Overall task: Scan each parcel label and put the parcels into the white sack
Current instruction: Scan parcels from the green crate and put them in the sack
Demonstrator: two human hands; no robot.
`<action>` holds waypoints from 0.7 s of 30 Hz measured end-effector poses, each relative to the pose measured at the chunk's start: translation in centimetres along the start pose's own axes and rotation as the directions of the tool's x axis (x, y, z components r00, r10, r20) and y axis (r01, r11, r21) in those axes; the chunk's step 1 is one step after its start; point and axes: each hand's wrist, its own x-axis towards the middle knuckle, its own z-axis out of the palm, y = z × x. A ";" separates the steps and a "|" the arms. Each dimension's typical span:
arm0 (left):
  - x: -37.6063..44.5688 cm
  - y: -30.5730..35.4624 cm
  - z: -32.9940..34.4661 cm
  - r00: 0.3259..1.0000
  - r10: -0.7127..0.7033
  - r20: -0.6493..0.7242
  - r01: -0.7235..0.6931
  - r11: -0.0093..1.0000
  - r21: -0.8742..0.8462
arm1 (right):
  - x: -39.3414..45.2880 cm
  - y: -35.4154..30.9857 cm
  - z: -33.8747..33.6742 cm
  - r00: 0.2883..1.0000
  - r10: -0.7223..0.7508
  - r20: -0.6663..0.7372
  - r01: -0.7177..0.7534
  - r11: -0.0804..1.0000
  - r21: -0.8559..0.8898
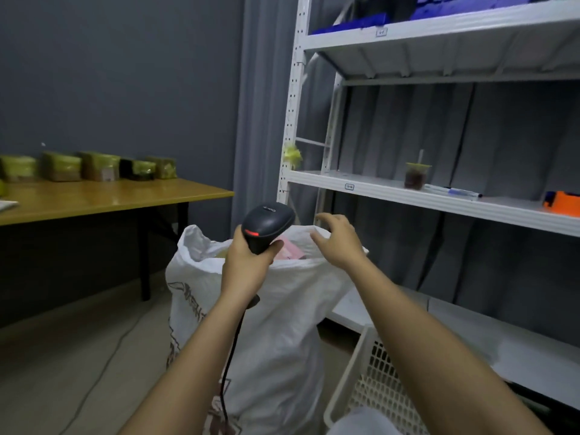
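Two hands: left [248,262] grips scanner [266,224], right [337,240] spread over white sack [282,324].

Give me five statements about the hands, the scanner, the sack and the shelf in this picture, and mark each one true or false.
1. The left hand holds the scanner by its grip. True.
2. The right hand holds a parcel. False: it holds nothing; its fingers are spread above the rim of the white sack.
3. A pink parcel shows inside the sack's mouth. True.
4. The sack lies flat on the wooden table. False: it stands upright on the floor beside the white shelf.
5. A cup with a straw stands on the shelf. True.
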 end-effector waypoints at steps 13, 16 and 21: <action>-8.0 -4.1 21.8 0.844 -0.052 0.534 0.051 0.999 0.016 | -15.8 24.9 -10.1 0.805 0.546 -0.234 -0.480 0.830 0.286; -11.0 -6.5 28.2 0.737 -0.089 0.670 0.085 0.996 0.039 | -21.2 32.2 -11.6 0.674 0.691 -0.263 -0.611 0.721 0.328; -14.9 -10.8 38.9 0.598 -0.115 0.794 0.118 0.991 0.055 | -28.0 44.0 -12.3 0.456 0.853 -0.254 -0.809 0.516 0.281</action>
